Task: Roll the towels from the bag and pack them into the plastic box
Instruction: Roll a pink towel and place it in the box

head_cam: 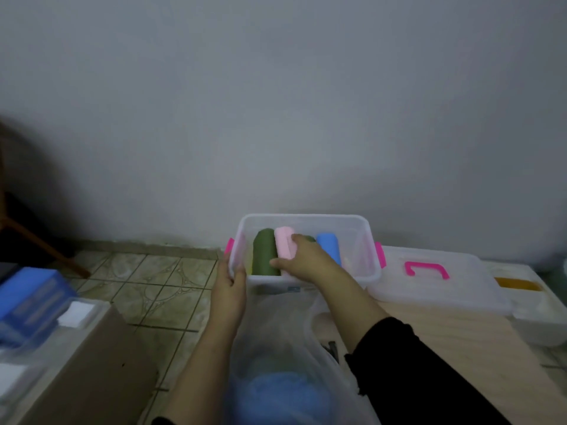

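A clear plastic box (365,240) with pink latches stands on the floor by the wall. Inside it lie rolled towels side by side: a green roll (263,253), a pink roll (283,245) and a blue roll (329,246). My right hand (303,256) reaches into the box and grips the pink roll, with another dark green roll partly hidden behind it. My left hand (230,285) holds the box's near left corner. A translucent plastic bag (276,348) lies in front of me with a blue towel (282,397) inside.
The box's clear lid (429,289) with a pink handle lies to the right on a pale wooden board (460,348). A white container (534,305) sits beyond it. At the left are a cardboard box (92,372) and blue packs (33,299). Tiled floor (159,283) lies between.
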